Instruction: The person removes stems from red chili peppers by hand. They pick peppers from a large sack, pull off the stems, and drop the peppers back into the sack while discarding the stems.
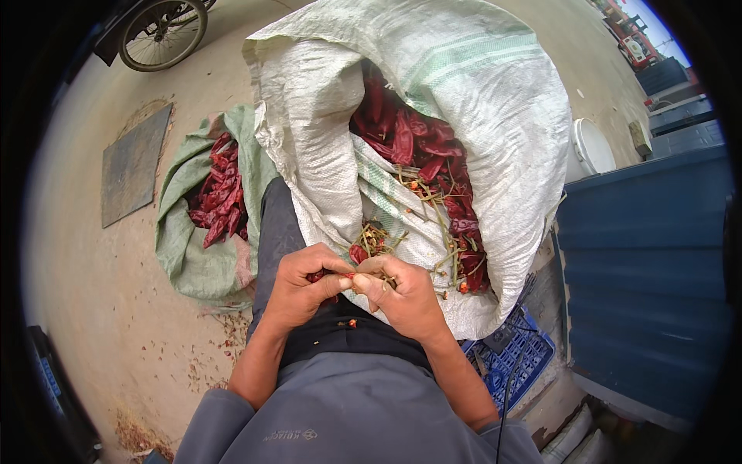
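Above my lap, my left hand [308, 284] is closed around a dried red chili pepper [315, 276], mostly hidden by the fingers. My right hand [403, 298] pinches at the same pepper's end, its thumb tip meeting the left thumb. Thin stem bits show by the right fingers. Just beyond the hands, a small heap of pepper stems [376, 238] lies on a fold of the large white woven sack [510, 100]. Inside the sack's opening are many dark red dried peppers [433, 147], with loose stems scattered over them.
On my left, a green woven sack [182, 263] stands rolled open with red peppers [222, 193] inside. A flat grey board [135, 166] lies on the concrete beyond. To the right are a blue plastic crate [519, 359], a blue metal panel [645, 278] and a white bucket [593, 145].
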